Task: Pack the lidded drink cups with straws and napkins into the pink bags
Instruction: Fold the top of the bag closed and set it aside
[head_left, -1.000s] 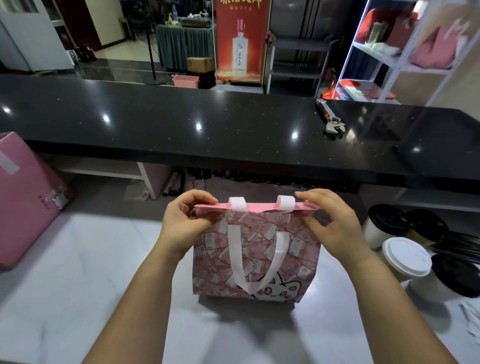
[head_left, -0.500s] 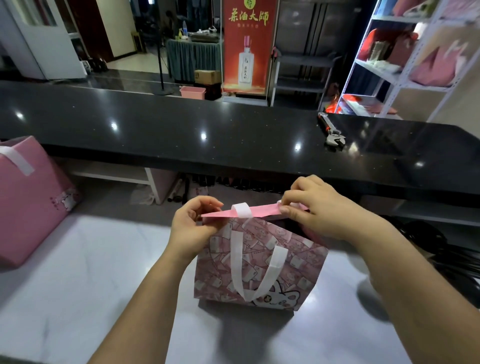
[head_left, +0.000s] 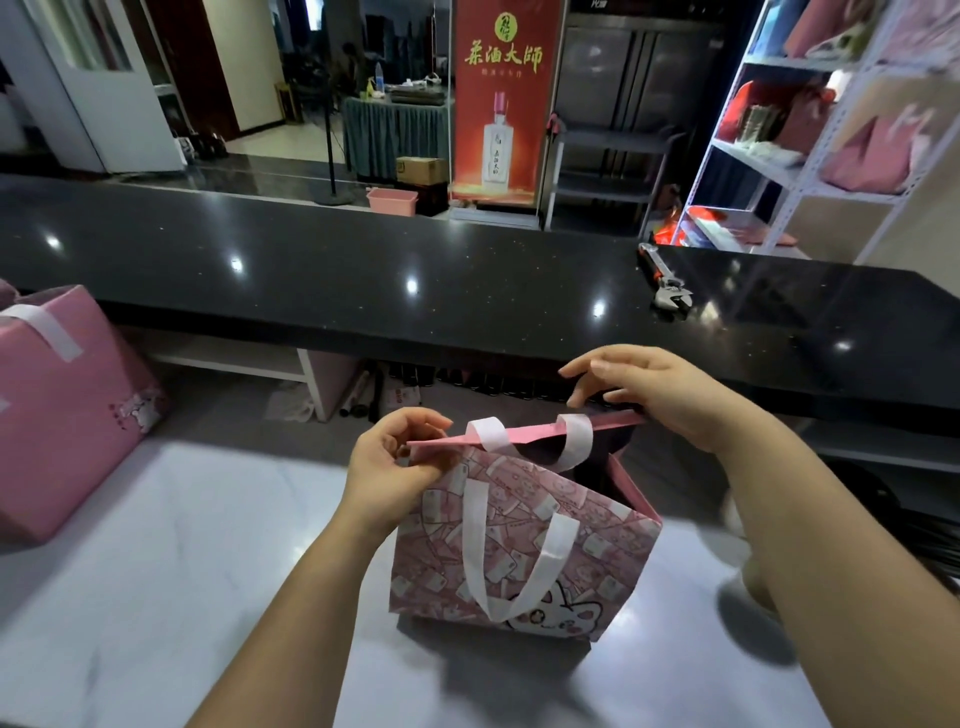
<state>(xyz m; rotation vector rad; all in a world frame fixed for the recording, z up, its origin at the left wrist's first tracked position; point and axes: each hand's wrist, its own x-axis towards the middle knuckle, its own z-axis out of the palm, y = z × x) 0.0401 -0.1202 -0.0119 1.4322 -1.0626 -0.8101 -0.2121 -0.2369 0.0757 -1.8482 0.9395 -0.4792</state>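
Note:
A pink patterned bag with white ribbon handles and a cartoon animal stands upright on the pale marble worktop. My left hand pinches the left end of its top rim. My right hand holds the far rim at the right and pulls it away, so the mouth gapes on the right side with a dark interior. The drink cups are hidden behind my right forearm; only a pale sliver of one cup shows.
Another plain pink bag with a white handle leans at the left edge. A long black counter runs behind the worktop, with an adjustable wrench on it. White shelving with pink bags stands at the far right.
My right hand has drawn the bag's far rim back and right, opening the mouth. The view has tilted up and my right arm now covers the cups that showed at the right.

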